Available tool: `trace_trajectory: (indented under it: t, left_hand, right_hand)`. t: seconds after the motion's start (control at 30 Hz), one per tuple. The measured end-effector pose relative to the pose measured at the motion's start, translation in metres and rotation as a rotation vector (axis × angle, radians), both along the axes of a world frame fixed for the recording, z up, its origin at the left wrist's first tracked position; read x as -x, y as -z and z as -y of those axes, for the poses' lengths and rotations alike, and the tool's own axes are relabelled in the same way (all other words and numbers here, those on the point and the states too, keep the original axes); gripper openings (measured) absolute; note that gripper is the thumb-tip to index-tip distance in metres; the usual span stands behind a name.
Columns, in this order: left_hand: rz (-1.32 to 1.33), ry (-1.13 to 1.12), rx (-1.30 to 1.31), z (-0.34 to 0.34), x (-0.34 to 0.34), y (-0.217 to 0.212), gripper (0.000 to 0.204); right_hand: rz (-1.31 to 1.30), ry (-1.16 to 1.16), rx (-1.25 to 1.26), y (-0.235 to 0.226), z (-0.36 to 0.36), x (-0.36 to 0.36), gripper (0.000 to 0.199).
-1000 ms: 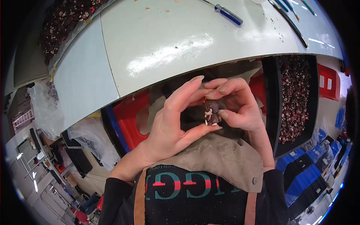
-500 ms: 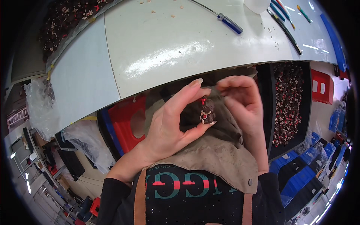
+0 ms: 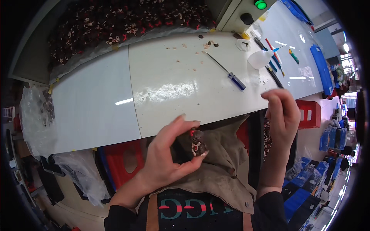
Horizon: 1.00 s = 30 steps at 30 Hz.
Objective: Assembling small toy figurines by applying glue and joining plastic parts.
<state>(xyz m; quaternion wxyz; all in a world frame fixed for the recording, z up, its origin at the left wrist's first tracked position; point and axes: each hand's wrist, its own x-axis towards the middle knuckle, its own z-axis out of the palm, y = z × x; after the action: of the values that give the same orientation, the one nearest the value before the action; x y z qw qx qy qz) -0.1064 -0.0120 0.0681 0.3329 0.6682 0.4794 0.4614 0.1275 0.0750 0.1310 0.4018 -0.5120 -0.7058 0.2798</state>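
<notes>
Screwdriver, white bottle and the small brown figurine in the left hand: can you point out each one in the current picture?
Screwdriver (image 3: 236, 81), head view: on its handle.
White bottle (image 3: 258, 60), head view: on its body.
Brown figurine (image 3: 197, 141), head view: around its middle.

Detail on figurine (image 3: 197, 143) too small; black bin (image 3: 255, 148) partly behind right hand (image 3: 284, 117)

The figurine (image 3: 197, 141) is dark brown with cream and red details — the same colours that speckle the heap of figurines (image 3: 127, 19). The counter (image 3: 154, 77) is glossy off-white, turning bluish-white at its left, and carries a blue-handled screwdriver (image 3: 236, 81) and a milky-white bottle (image 3: 259, 60), with a bright green light (image 3: 261, 4) beyond. Below, a taupe apron (image 3: 217, 184) with tan straps (image 3: 152, 210) covers a black top (image 3: 192, 225) — its lettering teal, striped with pinkish red.
</notes>
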Motion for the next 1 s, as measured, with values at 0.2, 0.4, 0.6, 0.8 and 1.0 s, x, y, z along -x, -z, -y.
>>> trace_trajectory:
  t: [0.2,0.4,0.6,0.8,1.0]
  left_hand:
    - [0.131,-0.029,-0.021,-0.014,-0.003,0.008,0.086]
    - [0.228,-0.046,-0.025,-0.034,-0.007,0.018,0.085]
    - [0.28,-0.062,-0.042,-0.036,-0.007,0.028,0.084]
    - [0.223,-0.012,0.005,-0.033,0.005,0.031,0.093]
    - [0.206,-0.025,-0.011,-0.03,0.005,0.029,0.092]
  right_hand:
    - [0.382,-0.054,-0.454,-0.009,-0.065,0.029,0.011]
    - [1.21,-0.054,-0.544,0.038,-0.135,0.044,0.013]
    - [1.276,-0.026,-0.486,0.053,-0.141,0.034,0.013]
    - [0.588,-0.372,-0.398,0.006,-0.061,0.065,0.026]
    - [0.499,-0.753,-0.27,0.003,-0.02,0.077,0.039]
